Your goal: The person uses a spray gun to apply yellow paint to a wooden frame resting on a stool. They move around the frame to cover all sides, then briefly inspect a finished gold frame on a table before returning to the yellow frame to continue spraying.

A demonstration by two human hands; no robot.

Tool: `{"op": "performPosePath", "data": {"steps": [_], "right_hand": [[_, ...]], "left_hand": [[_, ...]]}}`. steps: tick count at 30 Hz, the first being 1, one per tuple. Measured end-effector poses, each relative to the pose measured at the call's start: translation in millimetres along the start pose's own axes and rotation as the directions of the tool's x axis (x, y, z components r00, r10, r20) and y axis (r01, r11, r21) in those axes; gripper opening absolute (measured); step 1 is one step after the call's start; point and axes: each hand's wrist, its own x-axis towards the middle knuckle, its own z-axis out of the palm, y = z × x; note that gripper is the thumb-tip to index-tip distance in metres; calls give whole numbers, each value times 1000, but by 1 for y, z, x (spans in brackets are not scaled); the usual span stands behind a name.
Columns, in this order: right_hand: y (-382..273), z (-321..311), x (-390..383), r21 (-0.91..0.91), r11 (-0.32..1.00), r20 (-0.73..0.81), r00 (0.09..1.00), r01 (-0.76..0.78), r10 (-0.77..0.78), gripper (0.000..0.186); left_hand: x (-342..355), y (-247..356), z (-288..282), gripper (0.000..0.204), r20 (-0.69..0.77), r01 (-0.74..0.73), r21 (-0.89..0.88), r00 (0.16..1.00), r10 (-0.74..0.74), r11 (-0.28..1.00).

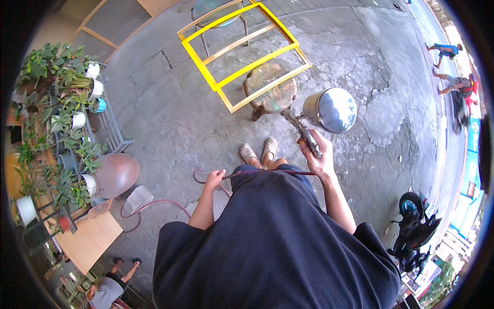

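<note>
My right hand [320, 157] is wrapped round the handle of a metal spray gun [307, 138], which points away from me toward a wooden frame [257, 66]. A large shiny cup [337, 110] sits on the gun. Bright yellow covers the frame's upper faces, while some lower edges show bare wood. It rests across a paint-stained round stool [270, 88] and a farther stool [198, 11]. On the left, my left hand [215, 178] is closed on a thin dark red hose [267, 171] that runs across my waist toward my right hand.
The hose loops over the cracked concrete floor [170, 139] at my left. Potted plants [72, 129], a big brown clay jar [117, 175] and a plywood board [92, 239] stand left. A person [109, 291] sits lower left. At right are a motorcycle [414, 226] and people walking [446, 50].
</note>
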Motion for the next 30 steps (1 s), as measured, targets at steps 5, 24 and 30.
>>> {"op": "performPosePath", "data": {"steps": [5,24,30], "right_hand": [[5,-12,31,-28,990,24,990,-140,141,30],[-47,118,129,161,983,76,994,-91,80,24],[-122,204,167,161,968,-5,981,-192,196,17]], "left_hand": [[-17,21,-12,59,-80,-23,-92,997,16,995],[8,-56,-90,54,-188,35,-219,979,-77,975],[54,-110,-213,56,-167,65,-269,979,-113,961]]}}
